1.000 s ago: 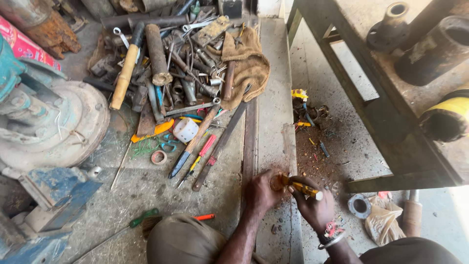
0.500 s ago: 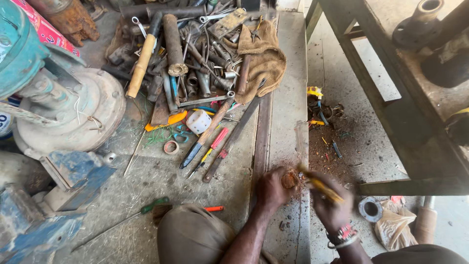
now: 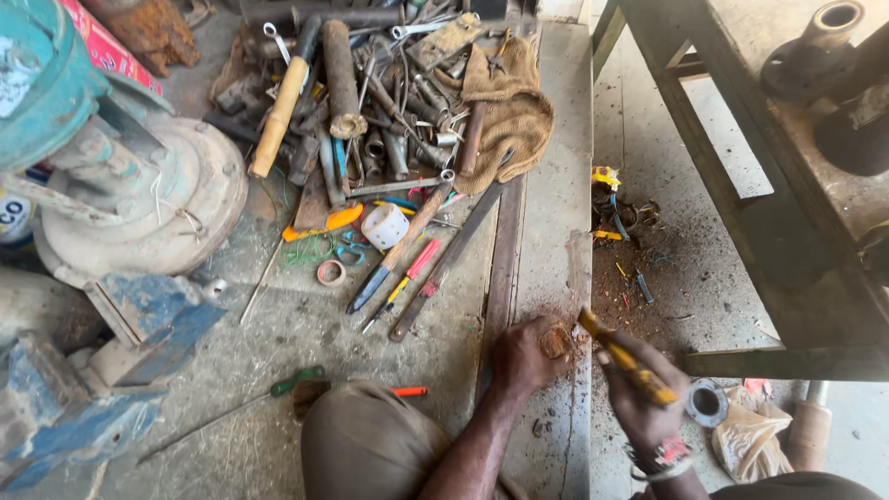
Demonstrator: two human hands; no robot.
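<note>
On the concrete ledge, near its lower end: the left hand (image 3: 524,356) closes around a small rusty round part (image 3: 557,342), fingers curled and pressing it down onto the slab.
Right hand: the right hand (image 3: 639,400) is fisted tight around a yellow-handled tool (image 3: 628,359), whose tip points at the rusty part and looks to be touching or just beside it.
Work piece: small, brown, mostly hidden by the left hand; what kind of part it is cannot be told.
Debris: reddish rust dust (image 3: 567,389) lies around the part on the ledge.
Step in hand: judging from the dust and the tool's angle, scraping or chipping rust off the part, mid-way rather than just begun.
Next move calls for: a firm hold from the left hand so the part does not roll, and short controlled strokes kept clear of the fingers.
To the left: a heap of tools (image 3: 389,111), a wooden-handled hammer (image 3: 281,106), a brown rag (image 3: 507,111), a roll of white tape (image 3: 384,226), a green-handled screwdriver (image 3: 296,380).
To the right: a dark metal frame (image 3: 741,213), well apart from both hands.
</note>
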